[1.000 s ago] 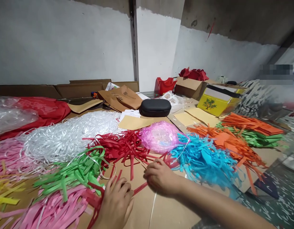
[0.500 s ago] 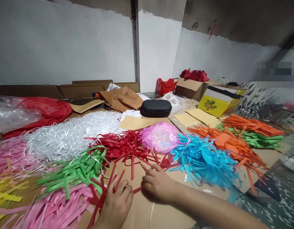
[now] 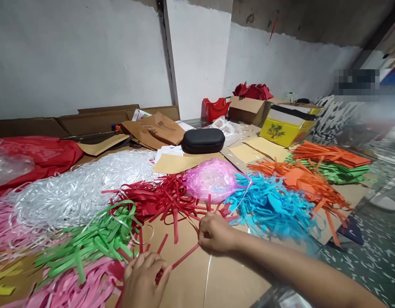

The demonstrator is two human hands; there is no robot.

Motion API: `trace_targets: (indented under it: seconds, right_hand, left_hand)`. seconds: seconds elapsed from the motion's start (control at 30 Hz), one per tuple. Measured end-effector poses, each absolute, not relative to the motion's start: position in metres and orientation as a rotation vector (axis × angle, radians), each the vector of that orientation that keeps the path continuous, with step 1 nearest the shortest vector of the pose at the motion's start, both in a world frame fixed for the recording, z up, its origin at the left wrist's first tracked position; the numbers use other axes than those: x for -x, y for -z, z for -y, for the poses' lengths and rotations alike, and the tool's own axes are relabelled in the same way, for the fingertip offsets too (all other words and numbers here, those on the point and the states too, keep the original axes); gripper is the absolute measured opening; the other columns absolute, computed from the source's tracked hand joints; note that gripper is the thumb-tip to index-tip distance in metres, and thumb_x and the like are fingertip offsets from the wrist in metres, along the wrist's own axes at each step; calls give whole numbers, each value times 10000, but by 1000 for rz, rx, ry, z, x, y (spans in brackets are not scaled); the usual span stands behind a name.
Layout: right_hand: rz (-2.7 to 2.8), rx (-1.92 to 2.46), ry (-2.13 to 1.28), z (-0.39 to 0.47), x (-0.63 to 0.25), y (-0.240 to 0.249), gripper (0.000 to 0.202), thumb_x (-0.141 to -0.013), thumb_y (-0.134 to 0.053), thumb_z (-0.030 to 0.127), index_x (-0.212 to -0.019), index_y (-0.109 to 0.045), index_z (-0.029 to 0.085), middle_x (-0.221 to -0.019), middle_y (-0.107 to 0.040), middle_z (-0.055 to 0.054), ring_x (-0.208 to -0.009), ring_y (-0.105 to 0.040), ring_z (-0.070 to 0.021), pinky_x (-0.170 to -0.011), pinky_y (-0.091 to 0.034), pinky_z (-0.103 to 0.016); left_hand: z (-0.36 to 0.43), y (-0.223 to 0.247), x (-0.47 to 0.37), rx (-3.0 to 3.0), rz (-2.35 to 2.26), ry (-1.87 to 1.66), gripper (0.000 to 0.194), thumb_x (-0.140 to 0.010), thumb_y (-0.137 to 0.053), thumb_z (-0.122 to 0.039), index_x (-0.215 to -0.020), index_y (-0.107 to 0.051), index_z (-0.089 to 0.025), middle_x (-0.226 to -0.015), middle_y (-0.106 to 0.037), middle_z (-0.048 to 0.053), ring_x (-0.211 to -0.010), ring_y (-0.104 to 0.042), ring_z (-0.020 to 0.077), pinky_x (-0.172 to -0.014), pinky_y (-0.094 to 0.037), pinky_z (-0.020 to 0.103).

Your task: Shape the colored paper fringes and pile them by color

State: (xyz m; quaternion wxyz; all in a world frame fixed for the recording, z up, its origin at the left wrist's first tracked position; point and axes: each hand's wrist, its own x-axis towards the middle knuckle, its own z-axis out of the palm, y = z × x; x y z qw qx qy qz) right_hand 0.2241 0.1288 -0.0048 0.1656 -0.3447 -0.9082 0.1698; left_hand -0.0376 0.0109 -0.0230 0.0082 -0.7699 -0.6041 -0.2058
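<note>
My left hand (image 3: 145, 276) is closed on dark red fabric-like strips low in front of me, and ends of them stick out past its knuckles. My right hand (image 3: 217, 232) is closed too, resting low over the cardboard (image 3: 187, 282). One taut red strip (image 3: 186, 256) spans the gap between both hands, and more red ends show beyond my right fingers. A thin white string (image 3: 207, 276) lies on the cardboard below my right hand. Just beyond sits a loose heap of red strips (image 3: 161, 192), beside a round pink plastic bundle (image 3: 212, 179).
Left are green strips (image 3: 88, 237), pink strips (image 3: 75, 286) and a white stringy heap (image 3: 84, 186). Blue strips (image 3: 274, 205) and orange strips (image 3: 304, 179) lie right. Behind stand a black case (image 3: 203, 141) and a yellow box (image 3: 279, 128). A blurred person is at far right.
My hands have moved farther apart, and a longer stretch of red strip shows between them. My left hand is lower and nearer. The whole view has shifted a little.
</note>
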Motion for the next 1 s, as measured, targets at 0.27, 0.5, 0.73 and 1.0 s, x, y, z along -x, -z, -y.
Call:
trace_targets:
  seconds: [0.27,0.5,0.73,1.0]
  right_hand:
    - [2822,437,46,-120,-221,-13,186,-973,-602,234,-810,-685,198,-807,-736,11,-817,-522,-179,-768,-265,-393]
    - [2822,350,240,-129,-218,-6,282,-1033,-534,205,-809,-701,164,-808,-729,-19,-801,-516,-183,-821,-289,-395]
    - [2678,636,78,-88,-236,-67,210,-982,-600,317,-917,-741,176,-877,-762,-51,-892,-564,-227,-849,-294,-418]
    - [1941,641,-1954,-12,-248,-134,525,-840,-700,646,-769,-738,127,-700,-686,-5,-600,-533,-100,-601,-402,-251]
  left_hand:
    - [-15,12,1,2398,1426,662,258,-739,-629,-113,-893,-711,-302,-811,-716,-43,-872,-611,215,-1021,-288,490]
    - [-34,13,-20,2371,1371,465,225,-882,-525,-63,-805,-700,-181,-715,-677,9,-714,-605,197,-1002,-391,514]
    - [-32,-43,-17,2331,1222,619,293,-981,-414,-92,-854,-675,-133,-748,-702,36,-722,-638,185,-1042,-389,504]
    - [49,-106,-30,2397,827,1011,326,-1018,-374,-139,-1087,-681,-224,-951,-797,-19,-971,-696,120,-1253,-194,465]
